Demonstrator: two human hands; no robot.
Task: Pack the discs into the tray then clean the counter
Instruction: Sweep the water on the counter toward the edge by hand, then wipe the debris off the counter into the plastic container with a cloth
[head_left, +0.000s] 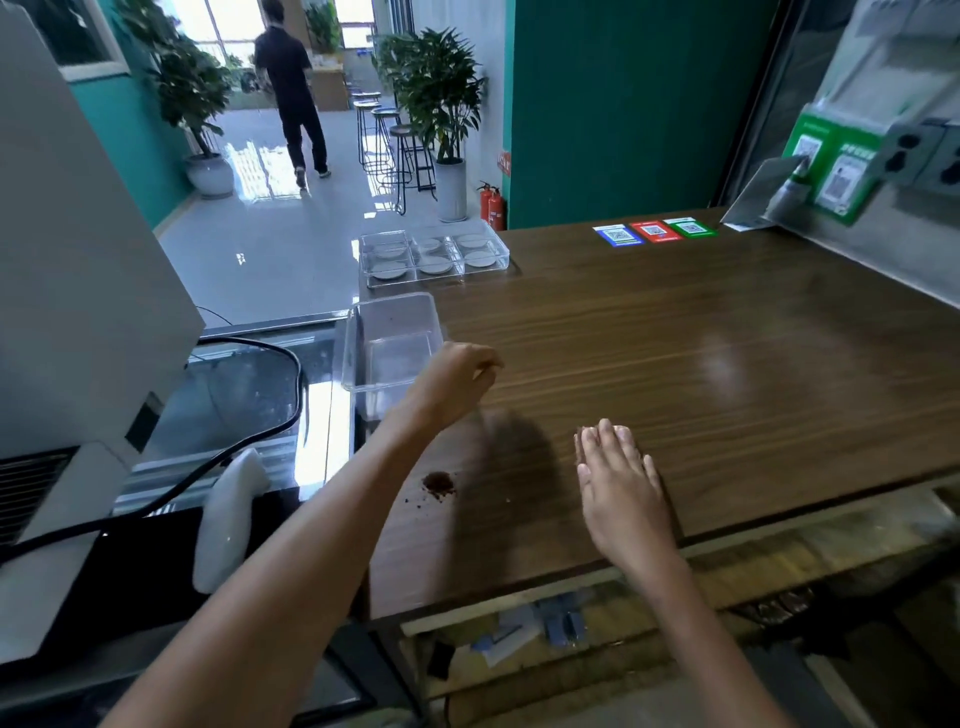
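Nearest, my right hand (621, 483) lies flat over the desk (701, 374), fingers (605, 441) straight and together, palm down; something pale shows just past the fingertips, but I cannot tell what it is. Left of it sits a small brown heap of crumbs (438, 483) with a few specks around it, near the desk's front edge. My left hand (457, 382) hangs above the desk a little further out, fingers loosely curled and holding nothing I can see, just beside the empty bin (392, 353) that overhangs the desk's left edge. Beyond that, at the far left corner, the tray (434, 254) holds pale discs (435, 265) in its compartments, so I judge the packing done and the cleaning in hand. Next I would need to sweep the crumbs left toward the bin without scattering them. Farthest, three cards (654, 231), blue, red and green, lie on the desk; their writing is too small to read.
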